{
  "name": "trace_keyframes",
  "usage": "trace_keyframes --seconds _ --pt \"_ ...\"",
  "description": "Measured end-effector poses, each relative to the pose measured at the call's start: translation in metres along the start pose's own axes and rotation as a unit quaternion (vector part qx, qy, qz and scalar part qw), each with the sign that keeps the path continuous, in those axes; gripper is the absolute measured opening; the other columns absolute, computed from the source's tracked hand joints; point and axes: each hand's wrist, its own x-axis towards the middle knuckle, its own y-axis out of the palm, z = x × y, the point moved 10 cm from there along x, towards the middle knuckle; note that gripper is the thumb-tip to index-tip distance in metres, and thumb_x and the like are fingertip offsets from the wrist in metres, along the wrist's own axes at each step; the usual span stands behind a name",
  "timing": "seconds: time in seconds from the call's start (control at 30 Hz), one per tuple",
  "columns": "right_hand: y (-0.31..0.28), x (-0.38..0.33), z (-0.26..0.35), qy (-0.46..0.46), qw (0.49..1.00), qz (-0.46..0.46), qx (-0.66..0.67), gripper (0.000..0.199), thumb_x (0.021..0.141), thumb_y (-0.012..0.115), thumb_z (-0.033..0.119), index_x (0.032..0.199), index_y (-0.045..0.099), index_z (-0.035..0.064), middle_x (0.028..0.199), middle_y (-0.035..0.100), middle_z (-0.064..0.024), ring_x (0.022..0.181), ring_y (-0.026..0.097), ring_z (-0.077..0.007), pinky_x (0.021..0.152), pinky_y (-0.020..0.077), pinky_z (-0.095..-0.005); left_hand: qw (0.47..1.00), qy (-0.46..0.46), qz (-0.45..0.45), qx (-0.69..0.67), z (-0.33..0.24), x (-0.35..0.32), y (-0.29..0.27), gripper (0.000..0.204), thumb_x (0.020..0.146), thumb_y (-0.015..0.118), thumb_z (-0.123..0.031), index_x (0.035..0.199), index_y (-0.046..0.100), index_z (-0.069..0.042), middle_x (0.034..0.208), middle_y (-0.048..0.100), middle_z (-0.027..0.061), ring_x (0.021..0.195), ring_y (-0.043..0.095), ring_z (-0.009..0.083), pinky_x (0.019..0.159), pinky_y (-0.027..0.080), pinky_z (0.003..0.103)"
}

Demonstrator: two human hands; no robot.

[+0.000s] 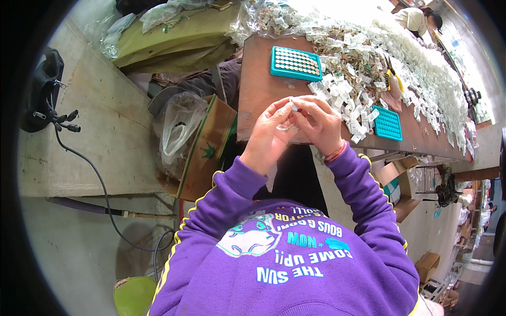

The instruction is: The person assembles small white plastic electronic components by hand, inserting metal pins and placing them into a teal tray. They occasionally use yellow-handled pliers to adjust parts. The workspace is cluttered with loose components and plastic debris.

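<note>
Above the table's near edge, my left hand (266,138) and my right hand (322,124) meet fingertip to fingertip. Both pinch a small white piece (294,107), too small to name further. A thin pale strand or ring (286,127) shows below it, beside my left fingers. Just right of my right hand spreads a heap of small clear and white plastic pieces (334,89) with brownish strands. Beyond the hands, a teal tray (272,72) holds rows of round, pale, coin-like items. Another teal tray (387,124), with rows of hollows, lies to the right.
Yellow-handled pliers (392,81) rest against the heap on the brown table (258,97). A cardboard box (211,142) with a clear plastic bag (181,124) stands left of the table. A co-worker (416,21) bends over the far end. A black cable (97,174) hangs at left.
</note>
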Motion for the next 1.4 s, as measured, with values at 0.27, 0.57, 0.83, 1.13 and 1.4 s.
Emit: trace_keyframes --seconds 0.27,0.57,0.83,1.13,1.4 --pt "0.001 0.023 -0.093 0.177 0.980 0.073 -0.061 0.019 0.081 0.067 0.017 0.096 0.070 0.0063 0.092 0.068 -0.0101 0.080 0.067 -0.0257 0.070 0.0531 -0.0349 0.996 0.083 -0.017 0.002 -0.025 0.032 -0.024 0.026 0.095 0.058 -0.015 0.118 0.056 -0.003 0.107 0.063 0.0094 0.101 0.063 0.0197 0.094 0.052 0.035" --pt "0.076 0.020 -0.099 -0.063 0.919 0.261 -0.290 0.007 0.077 0.058 0.009 0.077 0.064 0.0061 0.079 0.061 -0.0087 0.077 0.065 -0.0267 0.067 0.0536 -0.0370 0.992 0.109 -0.067 0.012 -0.031 0.039 -0.042 0.024 0.094 0.059 -0.011 0.116 0.055 -0.005 0.103 0.063 0.0097 0.092 0.065 0.0193 0.088 0.055 0.036" --pt "0.058 0.021 -0.106 -0.004 0.946 0.229 -0.228 0.008 0.078 0.059 0.010 0.081 0.066 0.0076 0.081 0.062 -0.0087 0.077 0.066 -0.0272 0.066 0.0532 -0.0379 0.994 0.099 -0.047 0.024 -0.031 0.038 -0.040 0.021 0.093 0.059 -0.012 0.114 0.058 -0.005 0.103 0.065 0.0105 0.090 0.066 0.0207 0.086 0.055 0.037" --pt "0.074 0.016 -0.102 -0.111 0.905 0.295 -0.286 0.014 0.077 0.063 0.013 0.090 0.064 0.0078 0.087 0.059 -0.0072 0.084 0.063 -0.0277 0.074 0.0515 -0.0374 0.994 0.094 -0.035 0.032 -0.029 0.038 -0.035 0.022 0.093 0.058 -0.011 0.114 0.057 -0.004 0.103 0.064 0.0119 0.095 0.065 0.0261 0.088 0.054 0.039" --pt "0.071 0.022 -0.103 -0.100 0.923 0.251 -0.273 0.011 0.076 0.063 0.011 0.085 0.061 0.0068 0.081 0.060 -0.0081 0.078 0.062 -0.0277 0.071 0.0510 -0.0383 0.995 0.103 -0.005 0.000 -0.029 0.037 -0.028 0.024 0.092 0.059 -0.008 0.114 0.056 -0.001 0.106 0.063 0.0146 0.102 0.063 0.0306 0.093 0.052 0.041"
